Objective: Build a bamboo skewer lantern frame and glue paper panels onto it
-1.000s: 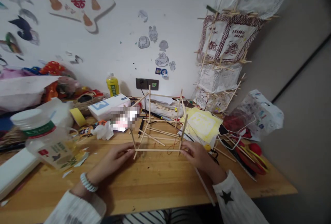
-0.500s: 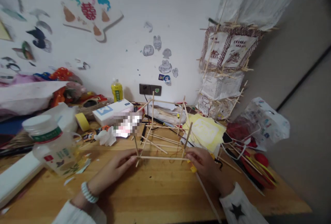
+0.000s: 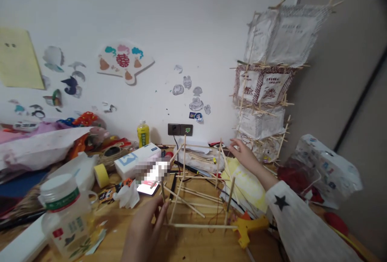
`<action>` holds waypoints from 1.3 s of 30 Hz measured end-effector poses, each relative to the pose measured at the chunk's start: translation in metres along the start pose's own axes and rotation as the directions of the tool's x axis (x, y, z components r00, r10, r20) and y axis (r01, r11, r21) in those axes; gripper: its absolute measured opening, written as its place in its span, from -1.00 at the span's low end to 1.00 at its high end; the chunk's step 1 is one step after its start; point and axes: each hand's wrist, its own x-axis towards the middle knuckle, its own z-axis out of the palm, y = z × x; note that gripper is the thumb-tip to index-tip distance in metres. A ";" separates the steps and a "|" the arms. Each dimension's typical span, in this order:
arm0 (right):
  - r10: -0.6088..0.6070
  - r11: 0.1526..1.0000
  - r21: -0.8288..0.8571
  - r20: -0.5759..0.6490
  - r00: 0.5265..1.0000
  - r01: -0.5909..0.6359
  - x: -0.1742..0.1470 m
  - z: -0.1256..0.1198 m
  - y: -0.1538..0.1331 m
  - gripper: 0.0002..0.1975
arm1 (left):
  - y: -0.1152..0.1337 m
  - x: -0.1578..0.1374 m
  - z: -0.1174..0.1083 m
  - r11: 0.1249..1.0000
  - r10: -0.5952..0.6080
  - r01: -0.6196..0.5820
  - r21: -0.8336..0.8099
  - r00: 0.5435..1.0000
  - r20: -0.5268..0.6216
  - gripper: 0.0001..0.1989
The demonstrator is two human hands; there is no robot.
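A frame of thin wooden sticks (image 3: 202,226) stands on the desk, with uprights at its corners and crossbars between them. At its near left corner, my left hand (image 3: 148,221) is closed on the upright, thumb and fingers on either side. My right hand (image 3: 244,155) is stretched out beyond the frame's far right side with fingers apart, over yellow-painted paper (image 3: 248,187). Nothing shows in it. A yellow glue gun (image 3: 252,226) lies by the near right corner, its nozzle side hard to make out. Several loose sticks (image 3: 193,203) lie inside the frame's outline.
A tall paper-covered stick lantern (image 3: 266,84) rises at the back right. A phone (image 3: 149,187), a tissue box (image 3: 139,159), yellow tape (image 3: 101,175) and a large plastic bottle (image 3: 62,217) stand or lie on the left. A bagged bundle of sticks (image 3: 201,161) lies behind the frame.
My right hand has left the frame's near right corner and moved forward to its far right side. The left hand stays at the near left corner. The view has tilted up.
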 end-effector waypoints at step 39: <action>-0.082 0.928 -0.352 0.118 0.990 0.119 -0.019 -0.018 -0.072 -0.76 | -0.050 0.205 0.086 0.886 -0.295 0.414 -0.209 0.851 0.434 -0.71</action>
